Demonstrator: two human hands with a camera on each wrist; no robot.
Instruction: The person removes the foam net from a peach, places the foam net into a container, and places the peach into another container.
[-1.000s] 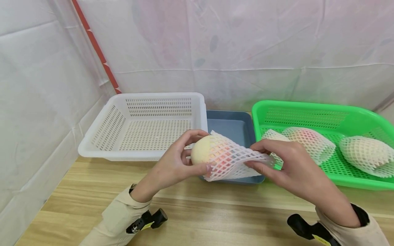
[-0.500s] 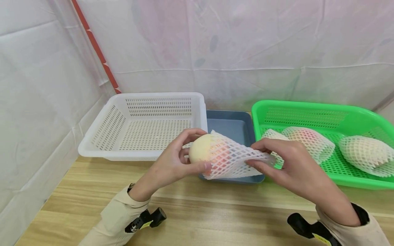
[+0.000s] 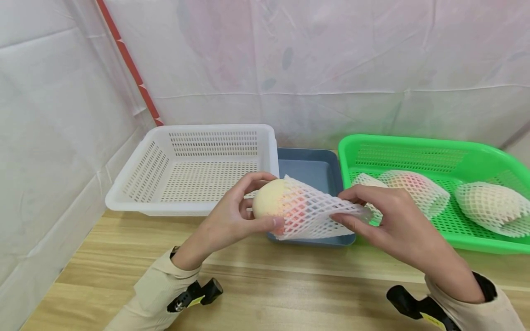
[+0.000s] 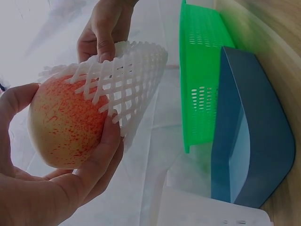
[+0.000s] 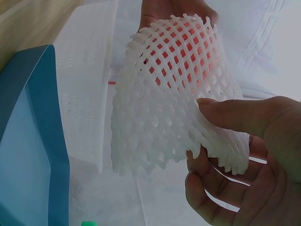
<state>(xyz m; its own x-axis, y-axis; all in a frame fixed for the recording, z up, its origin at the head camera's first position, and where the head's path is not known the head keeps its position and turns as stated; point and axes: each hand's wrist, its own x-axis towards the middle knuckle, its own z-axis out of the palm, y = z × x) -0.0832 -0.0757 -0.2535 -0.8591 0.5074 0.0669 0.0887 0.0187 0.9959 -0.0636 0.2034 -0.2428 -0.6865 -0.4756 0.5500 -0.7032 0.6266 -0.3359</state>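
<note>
My left hand [image 3: 233, 220] grips a round yellow and red fruit, an apple or a peach [image 4: 66, 122], with thumb and fingers curled round its bare side. A white foam net sleeve [image 3: 314, 214] covers the fruit's other half and tapers to the right. At that far end my right hand [image 3: 389, 225] pinches the sleeve between thumb and fingers. In the right wrist view, red skin shows through the mesh and the sleeve's loose end flares past the fingers [image 5: 207, 174]. Both hands hold the fruit and sleeve above a blue-grey tray [image 3: 310, 165].
A white perforated basket [image 3: 190, 209] stands left of the tray. The green basket [image 3: 414, 142] at right holds several net-sleeved fruits, one [image 3: 490, 207] near its right side. A wooden table [image 3: 248, 285] lies beneath, with a white sheet [image 3: 331, 55] hanging behind.
The fruit has shifted slightly left with my left hand, so a little more bare skin shows beyond the sleeve. My right hand keeps its pinch almost in place.
</note>
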